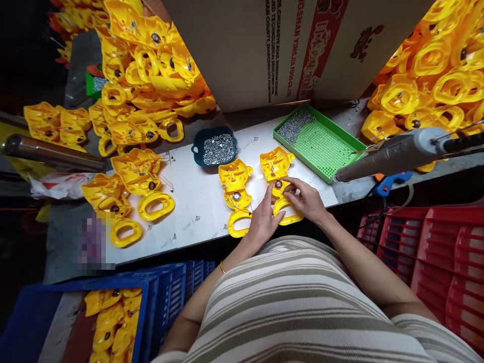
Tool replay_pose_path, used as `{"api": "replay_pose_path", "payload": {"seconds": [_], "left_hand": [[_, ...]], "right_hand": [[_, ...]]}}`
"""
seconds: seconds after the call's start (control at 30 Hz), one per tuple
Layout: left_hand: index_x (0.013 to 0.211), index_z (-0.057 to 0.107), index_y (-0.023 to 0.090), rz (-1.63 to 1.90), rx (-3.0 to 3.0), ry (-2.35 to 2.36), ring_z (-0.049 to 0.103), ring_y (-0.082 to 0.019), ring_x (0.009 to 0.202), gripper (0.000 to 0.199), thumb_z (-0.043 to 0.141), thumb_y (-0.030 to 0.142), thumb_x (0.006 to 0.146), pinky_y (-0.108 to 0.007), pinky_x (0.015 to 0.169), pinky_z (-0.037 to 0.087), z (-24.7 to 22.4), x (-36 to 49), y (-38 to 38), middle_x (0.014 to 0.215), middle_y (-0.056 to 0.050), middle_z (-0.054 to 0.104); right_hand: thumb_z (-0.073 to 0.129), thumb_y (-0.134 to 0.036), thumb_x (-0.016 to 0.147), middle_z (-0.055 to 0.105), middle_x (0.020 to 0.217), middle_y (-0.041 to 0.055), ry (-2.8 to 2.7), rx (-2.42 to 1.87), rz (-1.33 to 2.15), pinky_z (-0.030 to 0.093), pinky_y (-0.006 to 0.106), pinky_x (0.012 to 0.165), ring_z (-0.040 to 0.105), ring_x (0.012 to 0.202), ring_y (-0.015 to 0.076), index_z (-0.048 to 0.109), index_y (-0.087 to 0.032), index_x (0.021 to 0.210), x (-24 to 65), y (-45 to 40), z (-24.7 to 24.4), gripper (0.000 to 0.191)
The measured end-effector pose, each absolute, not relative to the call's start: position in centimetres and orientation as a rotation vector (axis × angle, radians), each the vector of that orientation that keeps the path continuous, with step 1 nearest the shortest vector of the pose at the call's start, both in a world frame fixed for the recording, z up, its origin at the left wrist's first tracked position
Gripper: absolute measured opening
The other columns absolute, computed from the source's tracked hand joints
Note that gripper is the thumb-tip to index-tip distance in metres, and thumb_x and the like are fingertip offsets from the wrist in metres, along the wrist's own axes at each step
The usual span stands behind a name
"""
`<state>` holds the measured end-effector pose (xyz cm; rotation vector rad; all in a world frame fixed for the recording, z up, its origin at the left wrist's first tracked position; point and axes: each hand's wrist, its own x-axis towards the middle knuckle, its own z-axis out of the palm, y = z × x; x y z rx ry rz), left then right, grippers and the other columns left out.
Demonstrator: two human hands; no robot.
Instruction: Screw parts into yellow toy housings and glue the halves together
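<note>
Before me on the white board lies a yellow plastic shell [275, 161] with a looped handle and a small round metal part [278, 184] set in it. My left hand [263, 221] grips its left edge near the handle, thumb and fingers closed in. From the right, my right hand [305, 199] has its fingers bent onto the shell beside the metal part. Whether a tiny part is between the fingertips cannot be seen. Just left rests a second yellow shell [235, 181], open side up with thin wires inside.
A dark bowl [215, 148] and a green perforated tray [321, 143] hold small metal pieces. Behind stands a cardboard box [242, 55]. Yellow shells pile up on both sides. A grey cylindrical tool [389, 154] juts in from the right. Red crates [446, 252] and blue crates [162, 292] flank me.
</note>
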<state>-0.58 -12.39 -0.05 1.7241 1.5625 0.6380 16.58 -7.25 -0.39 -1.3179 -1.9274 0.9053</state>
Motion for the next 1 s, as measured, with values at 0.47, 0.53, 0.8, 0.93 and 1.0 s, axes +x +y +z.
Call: {"api": "replay_pose_path", "payload": {"seconds": [0.47,0.53,0.8,0.93,1.0], "left_hand": [[0.152,0.013,0.021,0.613,1.778,1.542,0.065,-0.019,0.089,0.085,0.062,0.018,0.083,-0.032,0.083,0.051,-0.1,-1.1,-12.3,0.104,-0.005,0.070],[0.152,0.015,0.020,0.597,1.786,1.546,0.065,-0.019,0.088,0.084,0.062,0.017,0.083,-0.032,0.082,0.051,0.2,-1.1,-12.3,0.102,-0.005,0.070],[0.152,0.016,0.023,0.604,1.733,1.566,0.067,-0.017,0.084,0.084,0.063,0.016,0.082,-0.031,0.083,0.052,0.6,-1.0,-12.1,0.098,-0.002,0.071],[0.152,0.019,0.021,0.588,1.687,1.570,0.067,-0.017,0.085,0.083,0.064,0.019,0.082,-0.032,0.084,0.053,0.7,-1.0,-12.0,0.100,-0.005,0.072],[0.151,0.021,0.021,0.586,1.678,1.573,0.068,-0.017,0.085,0.083,0.064,0.019,0.081,-0.032,0.084,0.053,0.8,-1.0,-12.0,0.100,-0.004,0.072]], "right_hand": [[0.039,-0.019,0.096,0.071,0.088,0.0093,-2.475,-0.911,0.246,0.045,0.032,0.067,0.060,0.076,0.0193,0.055,-0.015,0.125,17.5,-6.0,-1.9,0.033],[0.042,-0.019,0.095,0.070,0.079,0.0079,-2.484,-0.925,0.154,0.041,0.032,0.061,0.059,0.073,0.0194,0.060,-0.015,0.120,17.6,-6.2,-2.0,0.031],[0.051,-0.022,0.093,0.071,0.100,0.0097,-2.224,-0.983,0.418,0.053,0.034,0.079,0.063,0.090,0.0199,0.057,-0.018,0.121,17.8,-7.6,-1.7,0.029],[0.050,-0.021,0.093,0.070,0.099,0.0103,-2.135,-1.042,0.476,0.055,0.037,0.082,0.064,0.090,0.0204,0.061,-0.021,0.116,17.8,-8.2,-2.3,0.026],[0.050,-0.023,0.093,0.069,0.100,0.0111,-2.151,-1.057,0.484,0.056,0.038,0.081,0.064,0.091,0.0210,0.064,-0.022,0.114,17.8,-8.4,-2.6,0.025]]}}
